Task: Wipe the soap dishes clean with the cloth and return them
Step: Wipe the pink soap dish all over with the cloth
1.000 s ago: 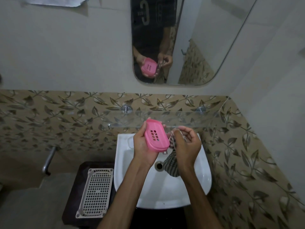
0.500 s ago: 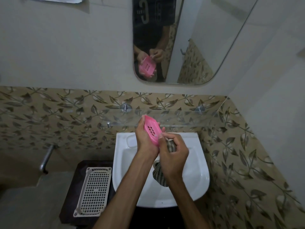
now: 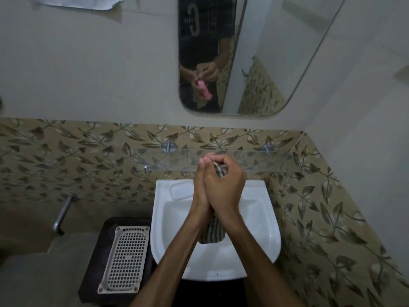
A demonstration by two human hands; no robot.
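Pink soap dish (image 3: 204,160) stands edge-on, long axis away from us. Our left hand (image 3: 200,185) grips it; our right hand (image 3: 223,185) clutches the striped cloth (image 3: 212,231).

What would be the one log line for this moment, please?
left hand: holds pink soap dish | right hand: wipes it with striped cloth | over sink

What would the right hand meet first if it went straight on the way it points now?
Probably the glass shelf: the right hand, gripping the cloth, points up toward it and the tiled wall behind. Depth is unclear.
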